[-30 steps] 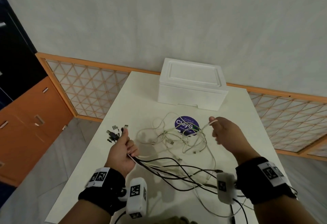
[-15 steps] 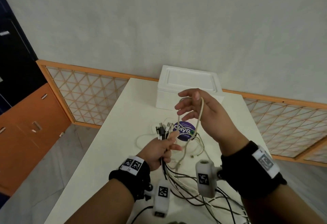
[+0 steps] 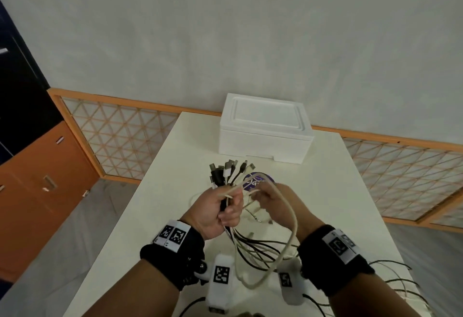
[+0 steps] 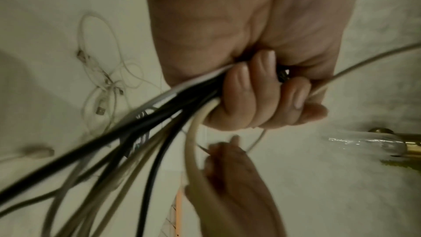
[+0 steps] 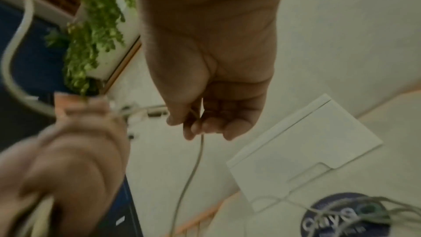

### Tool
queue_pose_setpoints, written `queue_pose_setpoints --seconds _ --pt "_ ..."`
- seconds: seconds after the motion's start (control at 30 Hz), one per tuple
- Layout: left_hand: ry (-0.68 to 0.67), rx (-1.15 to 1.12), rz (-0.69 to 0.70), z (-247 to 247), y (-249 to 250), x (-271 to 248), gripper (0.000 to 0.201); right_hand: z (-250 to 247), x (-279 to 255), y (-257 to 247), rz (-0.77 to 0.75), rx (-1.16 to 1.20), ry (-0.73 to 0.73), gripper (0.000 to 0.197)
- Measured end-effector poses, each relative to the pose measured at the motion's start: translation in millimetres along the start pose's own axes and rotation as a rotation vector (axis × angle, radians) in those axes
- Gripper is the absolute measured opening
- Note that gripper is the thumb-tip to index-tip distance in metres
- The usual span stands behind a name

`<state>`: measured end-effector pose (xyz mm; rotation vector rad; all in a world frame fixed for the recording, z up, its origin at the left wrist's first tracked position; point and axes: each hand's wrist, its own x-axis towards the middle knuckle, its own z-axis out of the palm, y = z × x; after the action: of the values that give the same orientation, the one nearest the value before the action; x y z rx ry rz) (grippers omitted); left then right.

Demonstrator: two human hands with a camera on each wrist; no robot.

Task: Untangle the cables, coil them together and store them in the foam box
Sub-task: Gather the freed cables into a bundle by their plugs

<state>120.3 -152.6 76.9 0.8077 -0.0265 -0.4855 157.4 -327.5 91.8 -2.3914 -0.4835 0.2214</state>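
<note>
My left hand [image 3: 225, 207] grips a bundle of black and white cables [image 3: 229, 174] above the table; their plugs fan out over the fist. In the left wrist view its fingers [image 4: 262, 95] curl tight round the cables [image 4: 159, 114]. A thick cream cable [image 3: 290, 229] loops from that fist over my right wrist and hangs low. My right hand [image 3: 259, 199], just right of the left, pinches a thin white cable [image 5: 196, 161] between thumb and fingers [image 5: 198, 127]. The white foam box [image 3: 265, 136] stands shut at the table's far end.
Loose white cables [image 4: 102, 86] lie tangled on the white table [image 3: 175, 216] beside a round purple sticker [image 3: 258, 181]. Black cable tails trail off the near right corner [image 3: 390, 281]. An orange lattice rail [image 3: 120, 131] and an orange cabinet [image 3: 42, 191] stand to the left.
My right hand dropped from its raised position to beside the left. The left hand rose with the bundle, and the cream cable's end now sits in its grip.
</note>
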Motion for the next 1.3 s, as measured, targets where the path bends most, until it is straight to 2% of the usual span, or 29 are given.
queue_pose_setpoints --seconds 0.13,0.2,0.27,0.3,0.37,0.43,0.5,0.57,0.6,0.67,0.73,0.83,0.9,0.97,1.03,1.17,1.3 --pt "0.304 -0.092 0.095 -19.5 -8.9 -5.9 0.021 -33.3 -10.1 -2.4 0.046 0.219 0.299 0.018" --pt "0.457 -0.15 0.157 -34.0 -14.3 -9.7 0.023 -57.3 -22.0 7.7 0.083 0.106 0.429 0.018" --pt "0.565 -0.173 0.19 -48.0 -20.5 -14.8 0.026 -82.5 -37.4 32.5 0.226 -0.098 0.478 0.023" --pt "0.599 -0.177 0.197 -53.5 -23.7 -17.6 0.029 -95.4 -49.1 49.5 0.344 -0.215 0.445 0.023" --pt "0.647 -0.165 0.203 -60.5 -29.5 -21.3 0.034 -111.7 -71.2 80.0 0.604 -0.329 0.29 0.013" --pt "0.671 -0.137 0.213 -62.7 -34.4 -22.7 0.034 -113.1 -89.2 98.0 0.781 -0.322 0.138 0.044" --pt "0.671 -0.113 0.221 -60.7 -37.6 -21.7 0.032 -106.0 -93.4 94.5 0.721 -0.292 0.161 0.06" --pt "0.651 -0.083 0.212 -55.1 -40.1 -19.5 0.03 -88.8 -86.0 69.2 0.527 -0.253 0.232 0.055" --pt "0.636 -0.065 0.205 -51.0 -41.3 -18.2 0.03 -75.3 -80.0 50.3 0.419 -0.224 0.216 0.048" --pt "0.598 -0.023 0.195 -40.5 -43.6 -15.8 0.029 -39.1 -64.9 12.2 0.222 -0.188 0.094 0.038" --pt "0.547 0.025 0.178 -29.6 -45.9 -14.7 0.03 3.3 -51.4 -16.9 0.037 -0.193 -0.071 0.037" --pt "0.466 0.06 0.16 -18.3 -46.9 -16.5 0.031 49.9 -39.2 -24.6 -0.14 -0.26 -0.223 0.029" --pt "0.443 0.086 0.163 -17.1 -42.5 -20.6 0.035 65.2 -35.7 -13.8 -0.175 -0.274 -0.23 0.023" --pt "0.439 0.101 0.161 -19.8 -36.5 -26.1 0.04 71.1 -37.1 -2.8 -0.146 -0.27 -0.24 0.021" --pt "0.432 0.097 0.16 -24.0 -33.4 -30.6 0.043 72.3 -38.2 4.7 -0.131 -0.18 -0.246 0.017" --pt "0.424 0.065 0.165 -27.4 -32.8 -33.4 0.044 70.2 -35.0 1.7 -0.173 -0.084 -0.303 0.026" --pt "0.418 -0.105 0.212 -29.6 -28.2 -33.5 0.046 70.1 -38.2 4.1 -0.192 -0.11 -0.32 0.022"
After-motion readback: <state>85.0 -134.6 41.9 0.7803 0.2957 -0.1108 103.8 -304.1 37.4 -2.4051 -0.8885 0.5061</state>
